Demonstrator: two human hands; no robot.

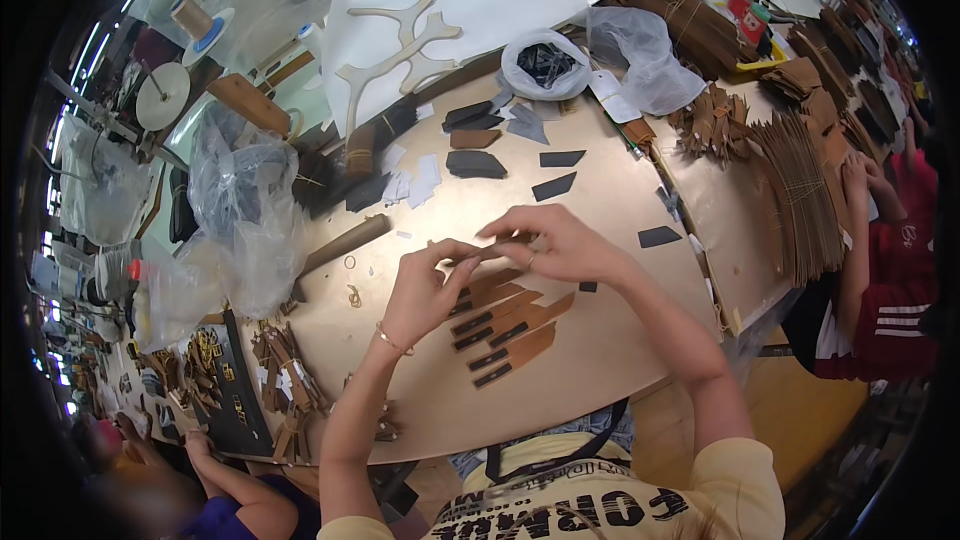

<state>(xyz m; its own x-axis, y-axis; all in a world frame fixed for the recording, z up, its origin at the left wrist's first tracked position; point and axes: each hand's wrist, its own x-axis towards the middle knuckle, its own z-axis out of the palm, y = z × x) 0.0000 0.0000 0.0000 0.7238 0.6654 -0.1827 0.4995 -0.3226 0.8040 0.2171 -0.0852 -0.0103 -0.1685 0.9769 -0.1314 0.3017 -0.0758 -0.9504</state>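
Above the middle of the table, my left hand [428, 285] and my right hand [572, 243] pinch a small brown leather strip [497, 251] between them; its details are partly covered by my fingers. Just below my hands, several brown leather strips [537, 344] with black pieces at their left ends lie fanned out in a slanted row. Beyond my hands sit dark cut pieces [553, 185] and a small stack of black pieces [476, 163]. White slips [424, 180] lie to the left of that stack.
A clear plastic bag [245, 200] stands at left near a brown roll [345, 245]. Farther back is a white bag of black pieces [545, 65]. Bundled brown strips [797, 190] lie at right, near a co-worker's arm [855, 230]. Another person's arm [225, 480] reaches in at lower left.
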